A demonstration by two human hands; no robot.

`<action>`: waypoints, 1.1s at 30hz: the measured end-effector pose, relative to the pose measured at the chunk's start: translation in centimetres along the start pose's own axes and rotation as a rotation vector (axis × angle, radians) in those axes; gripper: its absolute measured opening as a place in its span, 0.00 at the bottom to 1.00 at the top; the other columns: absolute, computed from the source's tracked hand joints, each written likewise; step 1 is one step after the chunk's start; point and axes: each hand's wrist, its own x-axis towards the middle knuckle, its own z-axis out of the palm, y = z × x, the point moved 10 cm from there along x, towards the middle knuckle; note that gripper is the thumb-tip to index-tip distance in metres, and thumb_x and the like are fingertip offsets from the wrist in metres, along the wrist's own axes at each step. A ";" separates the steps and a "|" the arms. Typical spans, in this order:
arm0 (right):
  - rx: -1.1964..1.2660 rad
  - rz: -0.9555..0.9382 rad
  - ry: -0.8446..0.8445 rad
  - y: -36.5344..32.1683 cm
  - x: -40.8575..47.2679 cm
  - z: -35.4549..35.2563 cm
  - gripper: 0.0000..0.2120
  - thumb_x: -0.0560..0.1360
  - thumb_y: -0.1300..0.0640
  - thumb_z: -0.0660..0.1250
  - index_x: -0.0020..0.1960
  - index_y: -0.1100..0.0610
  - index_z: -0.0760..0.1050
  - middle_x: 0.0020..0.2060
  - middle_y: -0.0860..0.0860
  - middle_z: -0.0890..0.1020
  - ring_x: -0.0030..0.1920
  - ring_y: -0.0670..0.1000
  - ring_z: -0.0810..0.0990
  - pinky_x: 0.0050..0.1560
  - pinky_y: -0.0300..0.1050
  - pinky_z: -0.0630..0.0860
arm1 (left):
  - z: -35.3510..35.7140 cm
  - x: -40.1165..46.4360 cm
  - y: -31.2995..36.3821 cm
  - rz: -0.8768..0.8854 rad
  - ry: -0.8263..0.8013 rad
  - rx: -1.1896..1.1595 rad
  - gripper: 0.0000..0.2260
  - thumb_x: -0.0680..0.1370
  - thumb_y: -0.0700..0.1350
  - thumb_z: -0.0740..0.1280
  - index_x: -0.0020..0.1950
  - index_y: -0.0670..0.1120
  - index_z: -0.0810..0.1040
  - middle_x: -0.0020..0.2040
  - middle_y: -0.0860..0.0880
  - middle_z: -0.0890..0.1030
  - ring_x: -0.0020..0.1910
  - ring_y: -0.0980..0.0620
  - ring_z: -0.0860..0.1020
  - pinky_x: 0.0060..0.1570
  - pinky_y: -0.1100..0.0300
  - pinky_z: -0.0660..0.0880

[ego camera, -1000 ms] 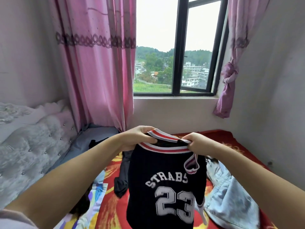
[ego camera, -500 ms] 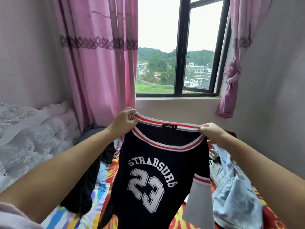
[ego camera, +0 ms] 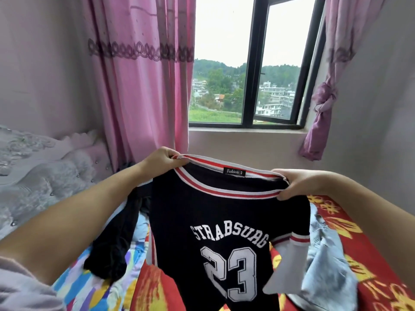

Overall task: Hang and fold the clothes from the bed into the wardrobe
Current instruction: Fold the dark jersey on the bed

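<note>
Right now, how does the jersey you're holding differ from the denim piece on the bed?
The jersey is dark navy with red-and-white trim and a printed 23; the denim piece is pale blue and plain. The jersey hangs spread out, gripped at the collar by the left hand and right hand; the denim piece lies crumpled on the bed, untouched. Neither is folded or hung yet.

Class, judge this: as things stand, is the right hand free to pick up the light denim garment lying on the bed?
Probably not yet. The right hand grips the jersey collar, as does the left hand. The denim garment lies uncovered below it, so letting go would free the way.
</note>
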 end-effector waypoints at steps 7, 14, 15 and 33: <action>-0.008 -0.009 0.475 3.9 0.8 -3.8 0.08 0.76 0.67 0.62 0.40 0.61 0.76 0.30 0.51 0.72 0.31 0.46 0.67 0.31 0.38 0.64 | 0.9 0.3 -1.8 -0.137 -0.238 0.178 0.28 0.63 0.70 0.71 0.37 0.44 0.79 0.28 0.54 0.67 0.27 0.58 0.64 0.30 0.71 0.65; 0.045 0.008 0.833 2.7 1.8 -5.6 0.12 0.80 0.61 0.58 0.45 0.66 0.76 0.36 0.56 0.76 0.37 0.53 0.72 0.39 0.46 0.67 | 0.6 -0.5 -3.5 -0.309 -0.107 0.106 0.12 0.77 0.53 0.67 0.35 0.52 0.78 0.26 0.60 0.75 0.26 0.61 0.72 0.32 0.69 0.69; 0.073 0.005 0.846 1.9 2.0 -5.4 0.14 0.80 0.59 0.58 0.44 0.67 0.76 0.35 0.55 0.76 0.36 0.52 0.72 0.38 0.46 0.66 | 0.9 -0.4 -3.7 -0.355 -0.047 -0.038 0.10 0.79 0.51 0.65 0.41 0.49 0.80 0.30 0.58 0.80 0.30 0.61 0.77 0.37 0.66 0.74; -0.128 -0.335 0.434 -8.9 4.3 4.5 0.31 0.76 0.66 0.62 0.76 0.53 0.58 0.65 0.54 0.74 0.64 0.52 0.74 0.64 0.40 0.68 | 10.2 -0.3 5.3 -0.310 -0.106 -0.557 0.04 0.80 0.41 0.62 0.49 0.44 0.76 0.44 0.43 0.82 0.44 0.51 0.82 0.50 0.56 0.78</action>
